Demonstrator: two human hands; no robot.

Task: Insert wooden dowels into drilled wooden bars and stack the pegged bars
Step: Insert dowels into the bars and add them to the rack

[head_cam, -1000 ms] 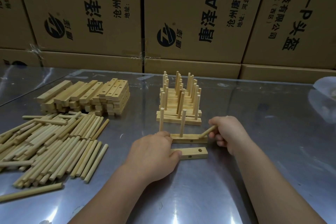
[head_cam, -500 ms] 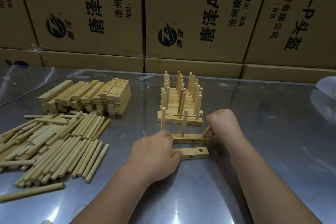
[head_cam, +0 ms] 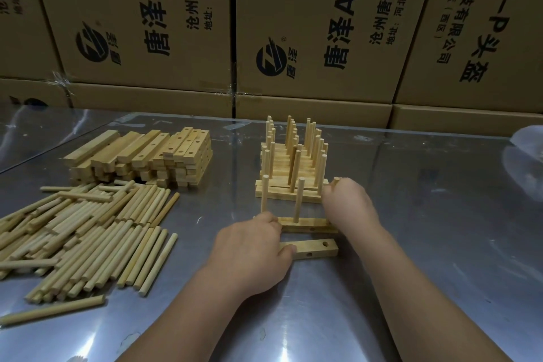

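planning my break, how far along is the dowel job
Done: a stack of pegged bars. In hand: current bar has two dowels upright; left hand holds it, right hand grips a third dowel. Left: one empty bar, a pile of bars, loose dowels.

- The left hand (head_cam: 249,250) is laid palm down, its fingers curled over the end of a bar (head_cam: 311,225).
- The right hand (head_cam: 349,203) is closed in a fist round a dowel (head_cam: 336,179).
- Both forearms are bare and stretched forward.

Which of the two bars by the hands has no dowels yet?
The nearer bar, its holes empty; the bar behind it already carries upright dowels.
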